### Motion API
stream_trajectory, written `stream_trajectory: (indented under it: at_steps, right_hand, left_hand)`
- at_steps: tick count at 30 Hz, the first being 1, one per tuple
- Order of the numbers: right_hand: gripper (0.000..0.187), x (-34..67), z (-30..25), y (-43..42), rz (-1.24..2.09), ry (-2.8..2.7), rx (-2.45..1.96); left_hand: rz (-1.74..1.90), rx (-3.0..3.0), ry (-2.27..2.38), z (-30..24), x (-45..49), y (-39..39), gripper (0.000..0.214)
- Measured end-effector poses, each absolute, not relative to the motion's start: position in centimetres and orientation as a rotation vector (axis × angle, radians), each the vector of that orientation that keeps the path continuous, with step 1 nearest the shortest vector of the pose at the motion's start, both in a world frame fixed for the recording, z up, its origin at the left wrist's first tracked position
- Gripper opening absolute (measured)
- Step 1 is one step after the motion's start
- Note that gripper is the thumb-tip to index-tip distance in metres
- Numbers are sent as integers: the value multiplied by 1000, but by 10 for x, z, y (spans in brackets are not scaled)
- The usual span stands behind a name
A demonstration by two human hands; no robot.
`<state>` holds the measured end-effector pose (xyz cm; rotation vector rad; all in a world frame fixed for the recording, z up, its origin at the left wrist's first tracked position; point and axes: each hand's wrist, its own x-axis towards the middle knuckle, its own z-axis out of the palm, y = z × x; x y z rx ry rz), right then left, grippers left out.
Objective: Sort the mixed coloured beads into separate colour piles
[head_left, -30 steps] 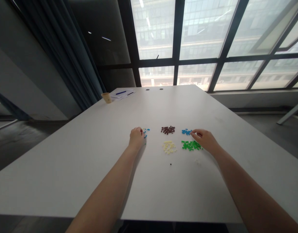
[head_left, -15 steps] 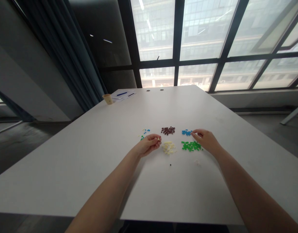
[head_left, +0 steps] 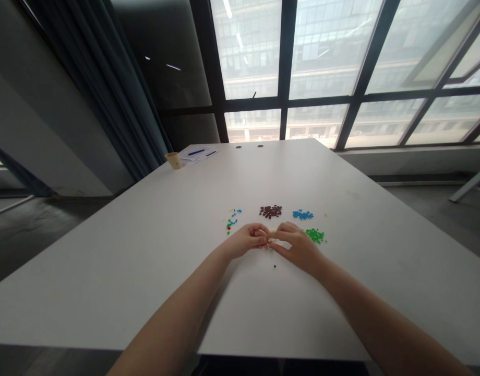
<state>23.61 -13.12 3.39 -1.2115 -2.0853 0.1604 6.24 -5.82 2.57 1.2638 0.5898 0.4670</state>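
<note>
Left hand (head_left: 246,241) and right hand (head_left: 295,248) pinch small pale-yellow plastic bricks (head_left: 273,235) between them; a fumble could scatter them into the green plastic bricks (head_left: 315,235) nearby.

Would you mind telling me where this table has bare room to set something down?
Bare tabletop lies right of the blue pieces and green pieces, and left of the mixed small pieces. It is crowded where the left hand and right hand meet over the cream pieces, below the brown pieces.
</note>
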Motion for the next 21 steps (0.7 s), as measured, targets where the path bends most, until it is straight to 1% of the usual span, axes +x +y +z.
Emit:
stream_trajectory:
  at_steps: [7,11,15,18,21]
  right_hand:
    - [15,240,24,-126,107,-2071,-1294]
    - [12,246,25,-126,215,-2134,-1535]
    - [14,248,26,-128,381,-2265,-1609]
    - [17,248,23,-129,404,-2285,-1642]
    - [20,249,21,-128,381,-2252,-1642]
  left_hand:
    - [498,1435,689,32,65,-58,31]
    - [803,1503,1001,32,51,-39,27]
    - [1104,1507,1298,24,28,-12,20]
    - [1213,1519,1375,19,16,0,14]
    - [1253,1561,1462,17,9,4,13]
